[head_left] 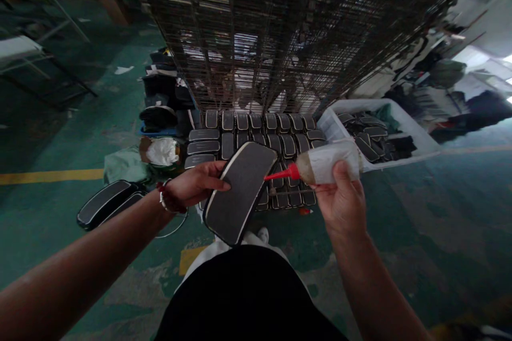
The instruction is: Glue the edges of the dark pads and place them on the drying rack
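My left hand grips a dark, rounded oblong panel by its left edge, thumb on top and the other fingers beneath. A pale line runs along the panel's border. In my right hand is a squeeze bottle with a whitish wrapped body, lying nearly level. Its red nozzle points left, and the tip is at the panel's right edge; whether it touches, I cannot tell. Below and beyond, rows of similar dark pieces with pale borders are laid out.
A tall wire rack rises behind the rows. To the right stands a white bin holding dark pieces. More dark panels lie at left, near an open container with white lining. A red-tipped item rests below the rows.
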The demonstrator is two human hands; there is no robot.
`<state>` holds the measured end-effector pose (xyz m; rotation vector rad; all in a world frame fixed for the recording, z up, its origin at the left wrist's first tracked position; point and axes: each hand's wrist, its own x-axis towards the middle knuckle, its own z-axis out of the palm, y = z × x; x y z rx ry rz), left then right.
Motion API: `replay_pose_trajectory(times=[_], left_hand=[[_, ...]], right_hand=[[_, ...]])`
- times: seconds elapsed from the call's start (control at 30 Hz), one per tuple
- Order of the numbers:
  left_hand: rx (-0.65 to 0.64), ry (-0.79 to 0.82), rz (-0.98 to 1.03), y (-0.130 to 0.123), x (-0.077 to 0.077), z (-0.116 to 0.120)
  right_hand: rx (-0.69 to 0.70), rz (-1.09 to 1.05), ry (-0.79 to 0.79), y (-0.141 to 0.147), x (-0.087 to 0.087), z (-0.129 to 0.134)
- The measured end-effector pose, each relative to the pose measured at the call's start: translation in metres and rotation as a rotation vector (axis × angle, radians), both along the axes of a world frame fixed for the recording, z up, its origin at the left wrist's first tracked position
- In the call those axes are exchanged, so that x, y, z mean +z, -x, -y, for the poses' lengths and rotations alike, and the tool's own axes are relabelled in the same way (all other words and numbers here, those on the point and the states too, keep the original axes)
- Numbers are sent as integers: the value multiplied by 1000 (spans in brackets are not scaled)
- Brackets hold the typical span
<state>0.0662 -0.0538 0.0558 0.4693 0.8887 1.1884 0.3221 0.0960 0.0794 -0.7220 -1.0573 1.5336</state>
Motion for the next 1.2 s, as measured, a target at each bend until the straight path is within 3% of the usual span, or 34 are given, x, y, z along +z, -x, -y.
replay_pose_trajectory(times=[0.37, 0.87, 1.2], left_hand=[[3, 18, 69, 4, -9, -10], [134, 195, -3, 6, -4, -22], [219, 216, 99, 12, -9, -25]], right_hand=[[58, 60, -184, 2, 1, 15], [146, 35, -215, 0, 1, 31], [225, 109, -197, -11, -6, 45]])
